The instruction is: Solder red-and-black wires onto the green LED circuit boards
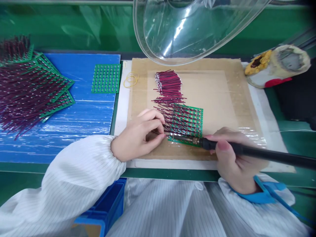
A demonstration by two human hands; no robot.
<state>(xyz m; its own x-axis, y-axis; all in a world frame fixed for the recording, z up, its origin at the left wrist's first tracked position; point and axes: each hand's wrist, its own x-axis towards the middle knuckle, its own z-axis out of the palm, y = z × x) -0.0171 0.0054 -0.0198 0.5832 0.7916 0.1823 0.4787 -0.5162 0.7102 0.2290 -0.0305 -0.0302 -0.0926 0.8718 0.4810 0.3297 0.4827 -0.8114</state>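
A green circuit board (191,120) lies on the brown work mat (217,95), with several red wires fixed across it. My left hand (139,133) pinches a thin red wire (160,131) at the board's near left edge. My right hand (233,159) grips a black soldering iron (247,151), whose metal tip rests on the board's front edge beside the left fingertips. A bundle of loose red wires (169,84) lies on the mat just behind the board.
A clear plastic hood (187,33) hangs over the mat's far edge. A soldering iron stand with yellow sponge (276,64) sits at right. On the blue sheet (81,115) lie a bare green board (106,78) and a pile of wired boards (27,85). Yellow rubber bands (130,80) lie nearby. A blue bin (106,207) is below the table edge.
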